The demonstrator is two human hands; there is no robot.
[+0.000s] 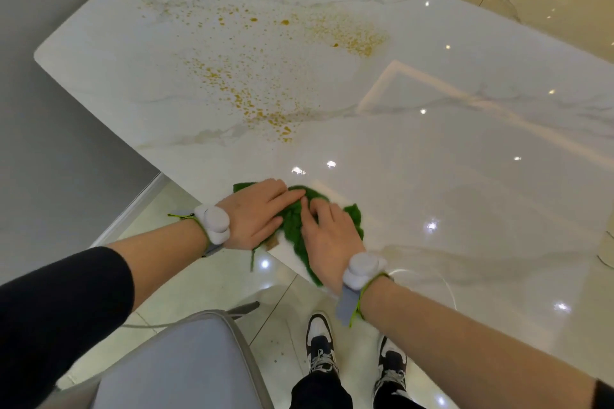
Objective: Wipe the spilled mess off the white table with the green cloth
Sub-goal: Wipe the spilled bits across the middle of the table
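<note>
At the surface's near edge, both hands, left hand and right hand, press flat-fingered on the green cloth, which overhangs; orange spill lies well beyond.

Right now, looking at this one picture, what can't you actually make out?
Head view only:
- Green cloth: its middle is covered by the left hand and right hand, so any dirt on it is hidden.
- Orange spill: what it is, wet or dry, cannot be told.
- Grey chair: cut off by the bottom edge.
- Pale object at the white table: cut off by the right edge.
</note>
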